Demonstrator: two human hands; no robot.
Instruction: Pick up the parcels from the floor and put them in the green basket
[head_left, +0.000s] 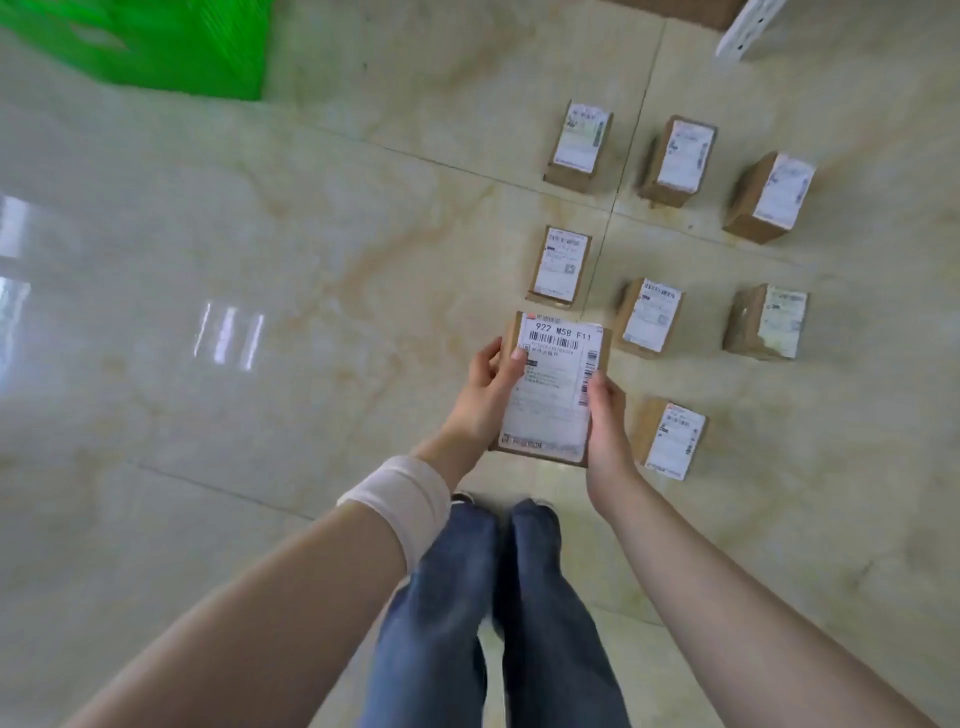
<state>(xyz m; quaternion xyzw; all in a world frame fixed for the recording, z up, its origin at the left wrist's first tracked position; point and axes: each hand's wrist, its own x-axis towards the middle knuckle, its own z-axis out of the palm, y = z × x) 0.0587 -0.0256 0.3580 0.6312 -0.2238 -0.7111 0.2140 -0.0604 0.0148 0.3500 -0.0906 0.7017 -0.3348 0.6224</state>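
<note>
I hold a parcel (550, 384) in both hands above the floor (311, 234), just in front of my legs. My left hand (488, 387) curls round its left edge with the thumb on the label, and my right hand (605, 415) grips the right edge. Its long axis runs away from me, leaning slightly right at the far end. The label faces up with its bold code line farthest from me. Seven more parcels (649, 317) lie on the glossy, beige marbled tiles to my right. The green basket (156, 47) stands well apart, at the far left of the floor.
</note>
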